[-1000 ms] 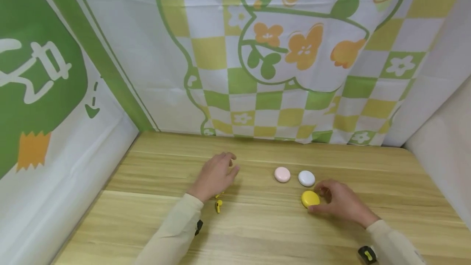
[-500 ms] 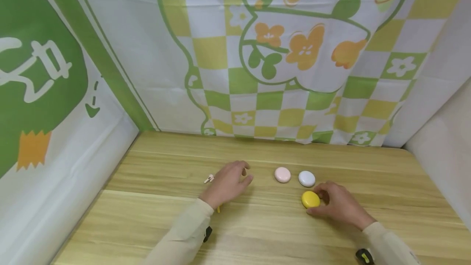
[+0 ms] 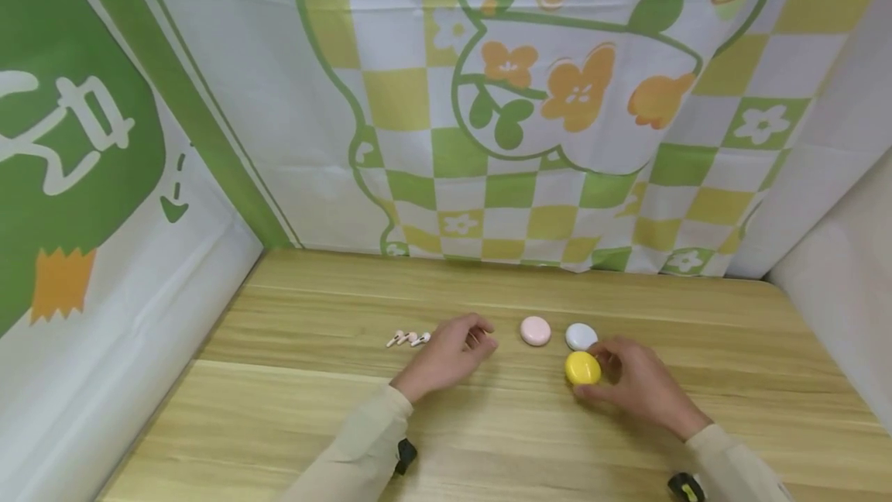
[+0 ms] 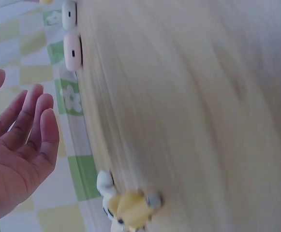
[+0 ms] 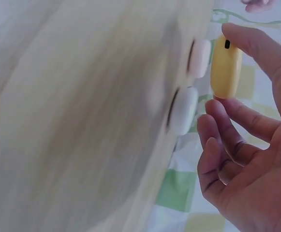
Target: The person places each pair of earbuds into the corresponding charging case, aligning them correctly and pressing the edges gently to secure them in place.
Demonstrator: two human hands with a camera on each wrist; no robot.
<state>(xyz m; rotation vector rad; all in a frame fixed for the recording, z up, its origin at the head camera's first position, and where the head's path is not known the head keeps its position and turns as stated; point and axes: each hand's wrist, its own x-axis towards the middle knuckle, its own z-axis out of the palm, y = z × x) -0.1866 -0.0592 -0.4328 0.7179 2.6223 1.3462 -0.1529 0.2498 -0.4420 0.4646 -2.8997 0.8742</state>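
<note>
In the head view my right hand (image 3: 641,386) pinches a round yellow earbud case (image 3: 582,369) between thumb and fingers. The right wrist view shows that yellow case (image 5: 225,72) held up off the tabletop, a small dark slot on its edge. Just behind it lies a white earbud case (image 3: 581,336), with a pink earbud case (image 3: 535,331) to the left. My left hand (image 3: 449,351) hovers left of the pink case, its fingers loosely bent around nothing. Pink earbuds (image 3: 399,338) and a white earbud (image 3: 421,339) lie beside its wrist. Yellow earbuds (image 4: 133,209) show in the left wrist view.
A wood-grain table (image 3: 516,448) spans the front. Behind it hangs a checkered, flowered cloth (image 3: 505,192), and a green and white panel (image 3: 139,269) stands along the left side. Dark wrist cameras (image 3: 686,486) sit at the sleeves.
My left hand has moved right, uncovering the pink and white earbuds; the yellow ones are now hidden from the head view. My right hand has raised the yellow case and shifted it slightly left.
</note>
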